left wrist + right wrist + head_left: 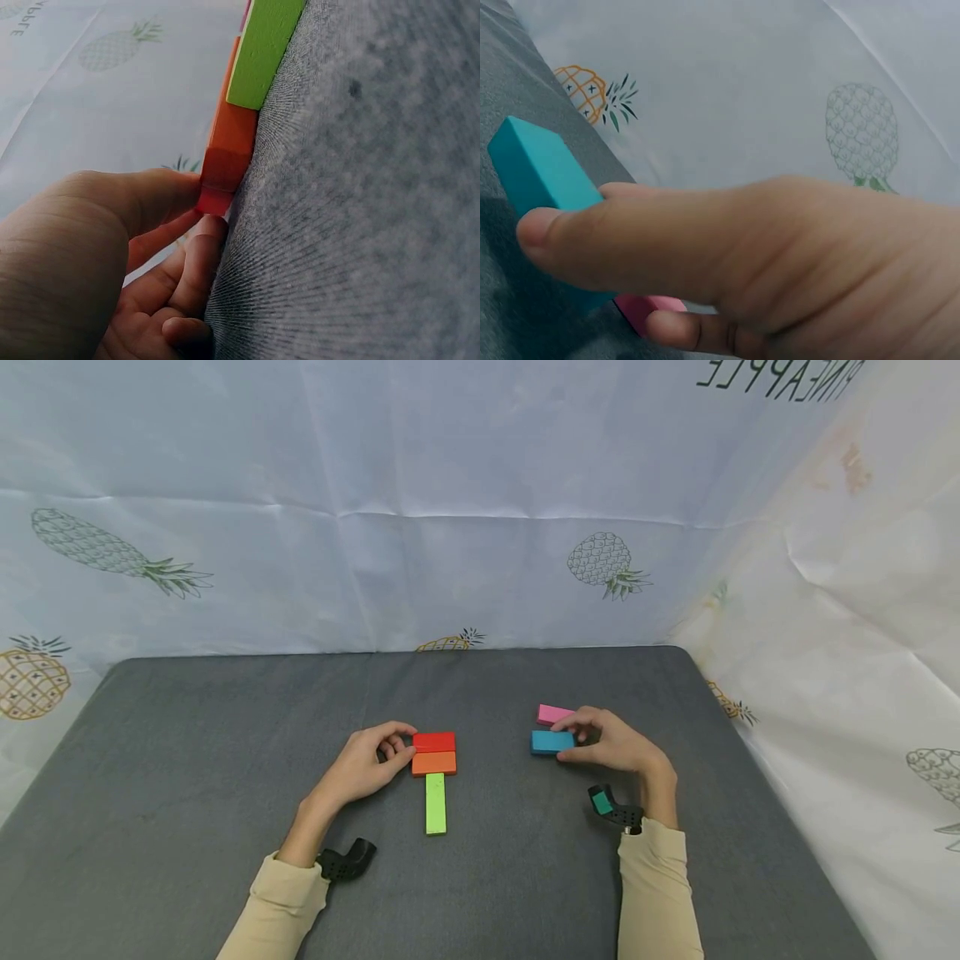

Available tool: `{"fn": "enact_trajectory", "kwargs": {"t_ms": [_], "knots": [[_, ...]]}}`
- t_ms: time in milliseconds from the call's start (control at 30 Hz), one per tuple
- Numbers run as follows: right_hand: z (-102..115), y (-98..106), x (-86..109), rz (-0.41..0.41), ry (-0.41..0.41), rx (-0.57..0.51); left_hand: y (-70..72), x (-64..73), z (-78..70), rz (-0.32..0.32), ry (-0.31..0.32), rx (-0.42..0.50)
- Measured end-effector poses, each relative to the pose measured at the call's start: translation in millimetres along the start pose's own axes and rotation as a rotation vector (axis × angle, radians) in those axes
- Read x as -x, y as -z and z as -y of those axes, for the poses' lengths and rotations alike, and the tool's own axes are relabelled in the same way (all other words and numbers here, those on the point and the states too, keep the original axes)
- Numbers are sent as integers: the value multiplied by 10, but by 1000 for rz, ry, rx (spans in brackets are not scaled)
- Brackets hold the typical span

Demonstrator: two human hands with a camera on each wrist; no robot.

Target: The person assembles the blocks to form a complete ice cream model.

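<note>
On the grey table, a red block lies flush against an orange block, both crosswise. A lime green block extends lengthwise from the orange one toward the person. My left hand pinches the left end of the red block between thumb and index finger; the thumb lies close to the orange block. To the right, my right hand holds a blue block by its right end, thumb on the near side. The right wrist view shows this blue block tilted. Just behind it lies a pink block, partly covered by the fingers.
The grey cloth-covered table ends at a pale curtain printed with pineapples, which also runs along the right side. A black wrist mount sits on each forearm, above beige sleeves.
</note>
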State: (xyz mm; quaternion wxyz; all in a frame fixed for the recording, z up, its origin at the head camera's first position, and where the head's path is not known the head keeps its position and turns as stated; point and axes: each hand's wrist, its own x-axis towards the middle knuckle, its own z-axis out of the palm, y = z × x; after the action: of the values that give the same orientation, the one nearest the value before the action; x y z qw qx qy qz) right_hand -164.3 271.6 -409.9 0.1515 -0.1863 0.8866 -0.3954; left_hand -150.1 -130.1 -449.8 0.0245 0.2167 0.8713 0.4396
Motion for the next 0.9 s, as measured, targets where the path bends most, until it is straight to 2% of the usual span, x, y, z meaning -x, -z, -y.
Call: {"fn": "enact_trajectory", "kwargs": {"t_ms": [300,600,900], "knots": [[50,-52,-85,-22,37,-6,-1,-3,4,-4,-4,1],[151,-130,-186,-96,82,21,-3,-5,0,-8,-5,1],[244,-242,-284,-107,115,22,-3,2,-5,-5,1,11]]}}
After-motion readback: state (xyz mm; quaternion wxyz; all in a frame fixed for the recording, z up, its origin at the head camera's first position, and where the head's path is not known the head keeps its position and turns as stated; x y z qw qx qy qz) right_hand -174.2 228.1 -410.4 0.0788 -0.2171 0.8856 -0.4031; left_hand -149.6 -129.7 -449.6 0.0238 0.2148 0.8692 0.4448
